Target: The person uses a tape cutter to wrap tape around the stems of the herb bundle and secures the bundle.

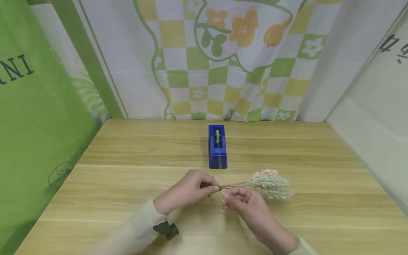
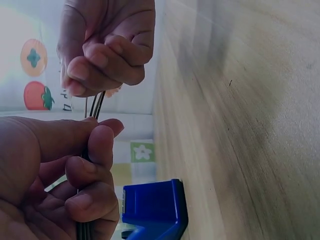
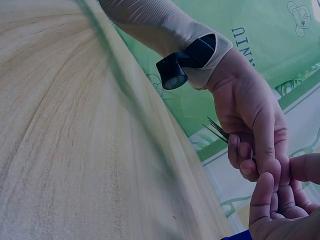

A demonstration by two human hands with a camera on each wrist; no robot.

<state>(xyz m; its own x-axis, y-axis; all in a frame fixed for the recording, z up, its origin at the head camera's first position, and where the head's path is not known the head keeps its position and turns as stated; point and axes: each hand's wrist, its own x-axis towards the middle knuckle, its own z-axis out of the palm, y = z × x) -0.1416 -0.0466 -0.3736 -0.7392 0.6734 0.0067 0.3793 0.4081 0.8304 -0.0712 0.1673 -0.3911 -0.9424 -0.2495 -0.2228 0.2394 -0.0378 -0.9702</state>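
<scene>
My left hand grips the thin stems of a small bunch of dried flowers, whose pale green and pinkish heads lie to the right. In the left wrist view the dark stems run up from that hand's curled fingers toward the right hand. Close beside the stems, my right hand has thumb and fingers pinched together on what looks like a small strip of clear tape, mostly hidden by the fingertips. Stem ends stick out behind the left hand in the right wrist view.
A blue tape dispenser with a roll in it stands on the wooden table, just beyond the hands. A checked, flowered curtain hangs at the back edge. Green cloth hangs on the left, pale cloth on the right.
</scene>
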